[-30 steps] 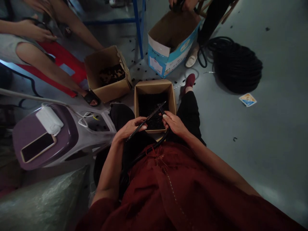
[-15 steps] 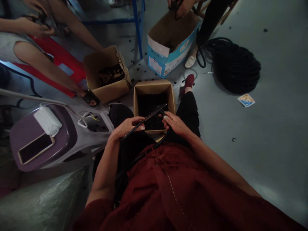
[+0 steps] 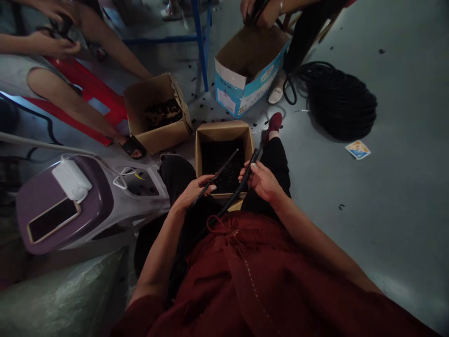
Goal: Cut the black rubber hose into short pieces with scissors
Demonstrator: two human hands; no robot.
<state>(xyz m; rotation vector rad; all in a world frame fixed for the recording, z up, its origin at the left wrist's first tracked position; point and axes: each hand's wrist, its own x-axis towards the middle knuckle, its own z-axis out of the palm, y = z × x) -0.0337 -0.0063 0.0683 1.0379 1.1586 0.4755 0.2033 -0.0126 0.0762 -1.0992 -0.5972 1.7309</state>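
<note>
My left hand (image 3: 196, 189) is closed around a long, thin, dark blade-like tool (image 3: 224, 164); its exact kind is not clear. The tool points up and to the right over an open cardboard box (image 3: 199, 140) with many small black pieces inside. Held in my right hand (image 3: 264, 180) is the end of a black hose (image 3: 239, 189), which runs down to the left across my lap. Hose and tool are apart, one on each side of the box's middle.
A phone (image 3: 54, 220) and a white case (image 3: 72, 180) lie on a purple stool (image 3: 100, 187) at left. Beyond stand another cardboard box (image 3: 159, 138) and a blue-white box (image 3: 228, 96), with two people's hands nearby. A black hose coil (image 3: 342, 103) lies at right.
The hose end has swung upward and away from the tool in my right hand. My left hand has shifted slightly right with the tool, which no longer meets the hose.
</note>
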